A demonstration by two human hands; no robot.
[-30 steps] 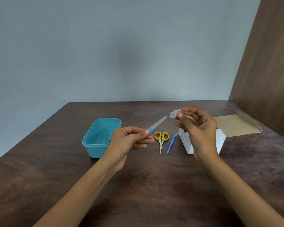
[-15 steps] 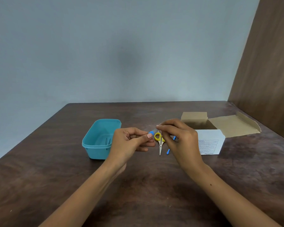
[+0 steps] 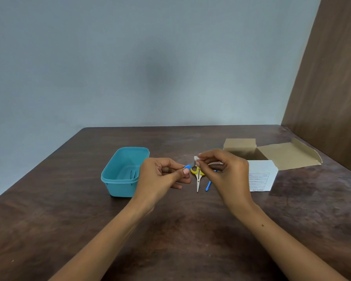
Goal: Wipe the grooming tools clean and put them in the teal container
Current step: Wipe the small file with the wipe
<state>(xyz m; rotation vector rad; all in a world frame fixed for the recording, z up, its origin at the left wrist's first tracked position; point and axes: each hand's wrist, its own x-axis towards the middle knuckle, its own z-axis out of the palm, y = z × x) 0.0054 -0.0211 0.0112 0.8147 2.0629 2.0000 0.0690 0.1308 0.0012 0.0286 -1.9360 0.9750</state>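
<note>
Left hand raised above the dark wooden surface, fingers curled and pinching the blue handle of a nail file. Metal blade mostly hidden by the right hand. Right fingers bent and pinching a small white wipe round the blade, just beside the left thumb. Both hands close together, nearly touching, over the middle of the surface.

Teal container standing open just left of the left hand, something thin and dark lying inside it, too small to tell what. Yellow-handled scissors flat on the surface below and between the hands, tips pointing toward the near edge. Thin blue tool just right of the scissors, its upper end hidden behind the right hand. White cardboard box to the right of the hands, brown flaps folded open toward the far side. Grey wall behind, brown panel along the right.
</note>
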